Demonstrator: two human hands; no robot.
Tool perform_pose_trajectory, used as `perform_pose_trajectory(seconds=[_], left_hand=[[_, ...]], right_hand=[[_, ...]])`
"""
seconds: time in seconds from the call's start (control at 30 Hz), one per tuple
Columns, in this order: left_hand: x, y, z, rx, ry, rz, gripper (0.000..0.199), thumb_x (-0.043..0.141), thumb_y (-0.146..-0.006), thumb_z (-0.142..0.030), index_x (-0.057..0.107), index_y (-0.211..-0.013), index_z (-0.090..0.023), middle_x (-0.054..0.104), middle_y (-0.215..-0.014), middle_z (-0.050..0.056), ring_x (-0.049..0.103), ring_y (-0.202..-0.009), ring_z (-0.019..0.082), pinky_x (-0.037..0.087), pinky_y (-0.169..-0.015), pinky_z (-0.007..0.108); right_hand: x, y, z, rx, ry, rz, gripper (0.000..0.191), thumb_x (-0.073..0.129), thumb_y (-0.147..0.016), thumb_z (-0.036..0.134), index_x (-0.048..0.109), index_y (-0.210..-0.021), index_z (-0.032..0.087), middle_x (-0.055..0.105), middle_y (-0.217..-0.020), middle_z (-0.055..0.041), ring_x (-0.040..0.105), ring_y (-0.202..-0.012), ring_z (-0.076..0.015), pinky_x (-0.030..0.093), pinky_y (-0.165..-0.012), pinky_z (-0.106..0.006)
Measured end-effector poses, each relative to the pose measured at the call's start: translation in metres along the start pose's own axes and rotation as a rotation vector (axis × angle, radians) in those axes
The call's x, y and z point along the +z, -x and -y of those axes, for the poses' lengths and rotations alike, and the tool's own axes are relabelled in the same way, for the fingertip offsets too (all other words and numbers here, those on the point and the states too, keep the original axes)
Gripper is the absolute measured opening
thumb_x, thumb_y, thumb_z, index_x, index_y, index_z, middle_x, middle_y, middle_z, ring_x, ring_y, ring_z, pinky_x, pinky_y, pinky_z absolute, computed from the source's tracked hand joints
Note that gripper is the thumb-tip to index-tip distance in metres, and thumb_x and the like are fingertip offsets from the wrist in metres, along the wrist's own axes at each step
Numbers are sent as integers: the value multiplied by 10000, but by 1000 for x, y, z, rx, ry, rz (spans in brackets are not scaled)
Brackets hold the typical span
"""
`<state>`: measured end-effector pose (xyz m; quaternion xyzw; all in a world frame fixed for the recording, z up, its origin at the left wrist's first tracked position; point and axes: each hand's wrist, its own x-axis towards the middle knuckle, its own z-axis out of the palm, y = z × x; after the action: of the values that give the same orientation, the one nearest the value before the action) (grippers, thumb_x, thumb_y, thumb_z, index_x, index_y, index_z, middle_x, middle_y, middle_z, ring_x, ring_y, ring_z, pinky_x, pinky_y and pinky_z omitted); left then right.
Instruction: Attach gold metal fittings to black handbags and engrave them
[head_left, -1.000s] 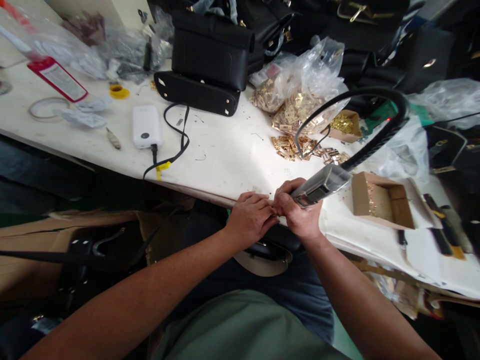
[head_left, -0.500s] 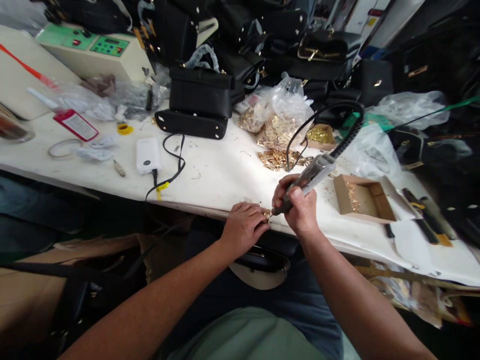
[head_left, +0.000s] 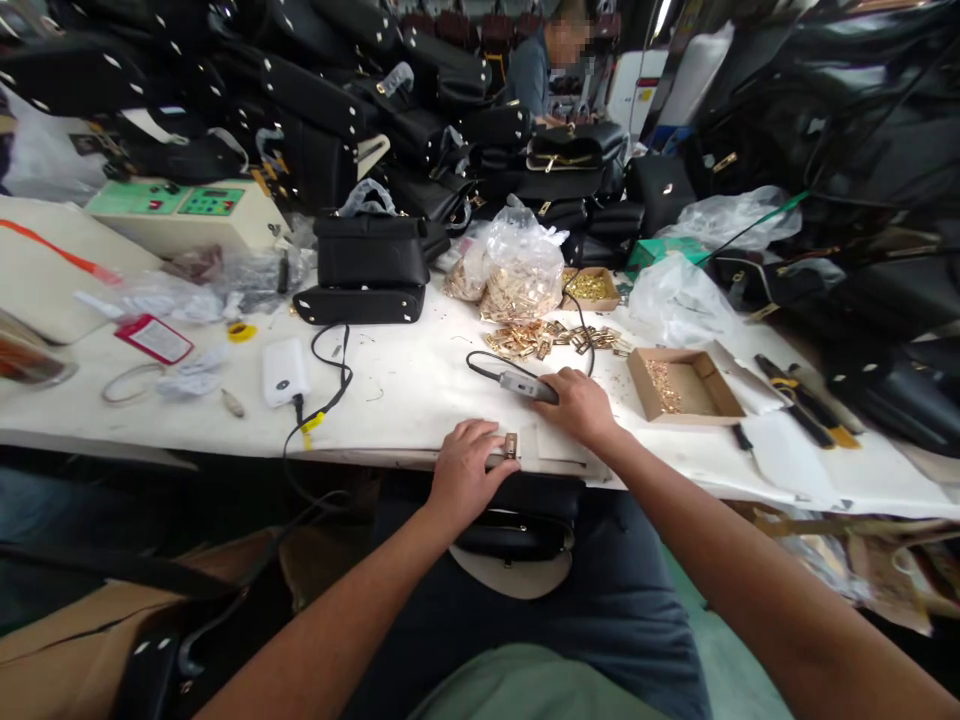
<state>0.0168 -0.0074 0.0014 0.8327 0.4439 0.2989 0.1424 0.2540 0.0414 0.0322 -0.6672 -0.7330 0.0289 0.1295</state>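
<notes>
My left hand [head_left: 469, 470] is at the table's front edge, its fingers around a small gold metal clasp [head_left: 511, 446] that stands at the fingertips. My right hand [head_left: 581, 405] is closed over the dark end of a grey electric screwdriver [head_left: 525, 385], which lies low over the white table with its cable end pointing left. A black bag [head_left: 517, 535] with a pale flap rests on my lap below the edge. Beyond the tool is a loose pile of gold clasps [head_left: 525, 338].
Filled plastic bags [head_left: 523, 270] and a box of gold parts [head_left: 592, 288] stand behind the pile. A cardboard tray [head_left: 686, 385] and pliers [head_left: 795, 400] lie right. A white power box [head_left: 285, 372] and black bag [head_left: 371, 255] are left. A person [head_left: 531, 75] is behind.
My right hand has moved away from the clasp and lowered the screwdriver from upright to nearly flat. My left hand stays at the clasp. The head view has tilted up, showing a person behind.
</notes>
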Motion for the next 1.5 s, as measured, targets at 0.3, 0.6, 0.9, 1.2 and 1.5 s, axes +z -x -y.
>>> perform_pose_trajectory(seconds=[0.3,0.6,0.9,1.2,1.5], left_hand=[[2,1,-7,8,99,-88,177,840,-798,-228,663,-798,-212,744,-978,30,626,-1062,249,487,-964,447],[2,7,-10,45,118,-85,167,766,-866,-212,624,-780,-200,726,-889,23,647,-986,221,495,-921,394],[-16,34,-23,75,15,28,104,771,-870,-242,674,-866,-204,738,-842,13,697,-804,196,516,-748,312],[-56,39,-59,253,-154,-30,97,647,-924,-155,719,-909,-219,739,-819,15,701,-769,194,509,-677,309],[-94,39,-108,512,-291,-108,210,545,-969,-115,726,-1025,-205,762,-876,23,697,-763,175,518,-665,315]], right_hand=[[1,59,23,-159,-403,-299,214,644,-970,347,741,-1103,209,718,-1032,-107,637,-970,-258,499,-880,-400],[14,88,44,-140,-847,-68,179,718,-940,315,775,-1086,229,709,-944,-36,664,-853,-165,506,-764,-285],[-19,113,59,-296,-830,-47,162,616,-1013,304,734,-973,203,703,-900,-43,658,-863,-172,492,-769,-281],[-63,159,66,-391,-900,-191,153,740,-932,272,739,-1081,236,719,-982,-65,689,-911,-183,560,-813,-310],[-79,204,70,-354,-865,-312,94,724,-916,173,726,-982,241,710,-925,-58,683,-865,-182,561,-763,-306]])
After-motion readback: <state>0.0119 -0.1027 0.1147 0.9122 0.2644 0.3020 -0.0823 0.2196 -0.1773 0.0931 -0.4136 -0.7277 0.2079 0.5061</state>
